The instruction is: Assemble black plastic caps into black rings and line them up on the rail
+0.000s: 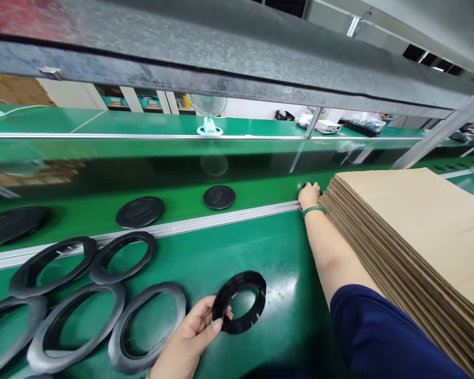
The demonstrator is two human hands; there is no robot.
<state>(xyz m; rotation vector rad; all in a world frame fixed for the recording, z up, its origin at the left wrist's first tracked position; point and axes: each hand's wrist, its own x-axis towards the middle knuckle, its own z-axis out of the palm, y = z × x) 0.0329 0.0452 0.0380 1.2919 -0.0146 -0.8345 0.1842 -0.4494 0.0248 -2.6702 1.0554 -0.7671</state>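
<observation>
My left hand [191, 334] grips a black plastic ring [259, 295] by its left side, thumb in front, tilted above the green tabletop [237, 252]. The ring has small notches along its lower rim. My right hand [309, 195], with a green bangle [314, 209] on the wrist, reaches far out over the green conveyor belt [264, 188]. Its fingers curl around a dark thing, mostly hidden by the hand. On the belt to its left lie a round black disc [219, 197], a second black disc [139, 211] and a larger-looking one [13, 223].
Several black rings [179, 310] lie on the table at left, some touching. A tall stack of cardboard sheets [414, 210] stands right beside my right arm. A metal rail [256, 212] edges the belt. A metal shelf [237, 58] hangs above; a small fan [208, 126] stands beyond.
</observation>
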